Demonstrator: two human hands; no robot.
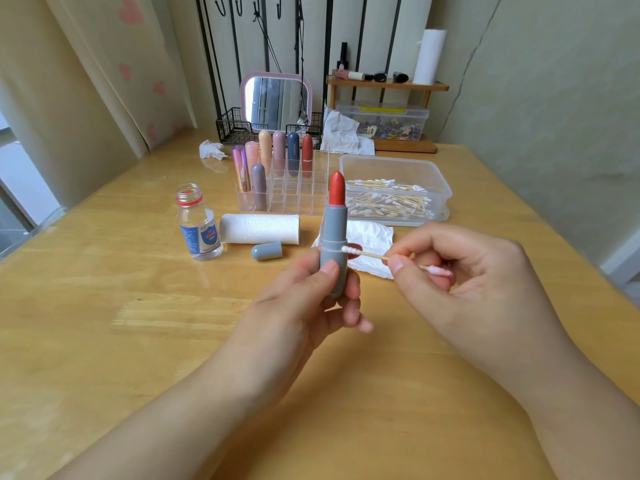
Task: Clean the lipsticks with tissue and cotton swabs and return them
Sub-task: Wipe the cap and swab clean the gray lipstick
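Your wooden tabletop [104, 306] fills the view, and everything else sits toward its far side. At about one o'clock from centre lies the clear plastic box [398, 168] holding loose cotton swabs. Just left of it, near twelve o'clock, stands the clear organizer [298, 199] with seven capped lipsticks upright in its back and left slots. In front of the organizer a tissue roll [259, 229] lies on its side, and at its ten o'clock side an uncapped small bottle [198, 223] stands upright. A flat tissue [374, 237] with a red smear lies just in front of the swab box.

Your left hand [311, 292] has its fingers and thumb wrapped round the base of the grey lipstick [334, 237], held upright above the tabletop with the red bullet fully extended. Your right hand [460, 271] pinches the cotton swab [374, 255] between thumb and forefinger; its far tip touches the lipstick's grey tube at three o'clock, and its near tip is tinged pink. The grey cap [266, 251] lies on its side just in front of the tissue roll.
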